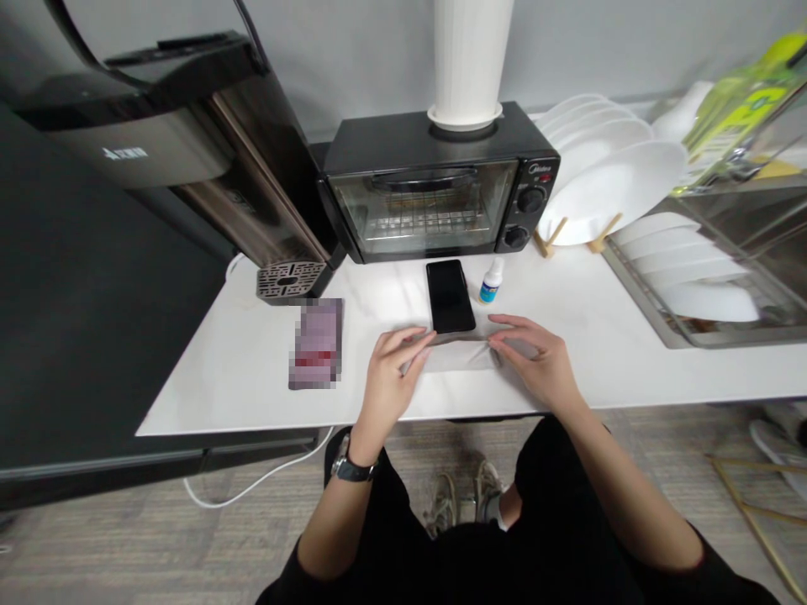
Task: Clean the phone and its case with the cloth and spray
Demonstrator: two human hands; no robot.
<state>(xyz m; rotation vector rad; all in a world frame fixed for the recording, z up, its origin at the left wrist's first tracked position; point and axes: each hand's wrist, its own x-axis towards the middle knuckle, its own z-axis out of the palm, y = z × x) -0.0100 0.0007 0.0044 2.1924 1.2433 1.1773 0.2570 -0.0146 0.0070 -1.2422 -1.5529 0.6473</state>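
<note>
White stone countertop (555, 374) runs along a grey wall, and on it the person's left hand (392, 378) and right hand (535, 361) bend inward over a thin translucent sheet (457, 353), its exact material unclear. Both hands are partly closed, with the fingertips pinching opposite ends of the sheet and holding it low over the counter. A wristwatch (353, 462) with a dark strap sits on the left wrist. Just above the sheet, a black smartphone (450, 296) lies flat, screen up, close to the sheet's upper edge and nearly touching it. Beside the phone stands a small white dropper bottle (492, 281) with a blue label. Further left lies a flat rectangular package (317, 343), blurred beyond reading. Behind them sits a black toaster oven (438, 185) with a white cylindrical vessel (467, 59) on top, next to a black appliance (189, 143). To the right, white plates (605, 168) stand upright, and white dishes fill a metal dish rack (693, 286).
</note>
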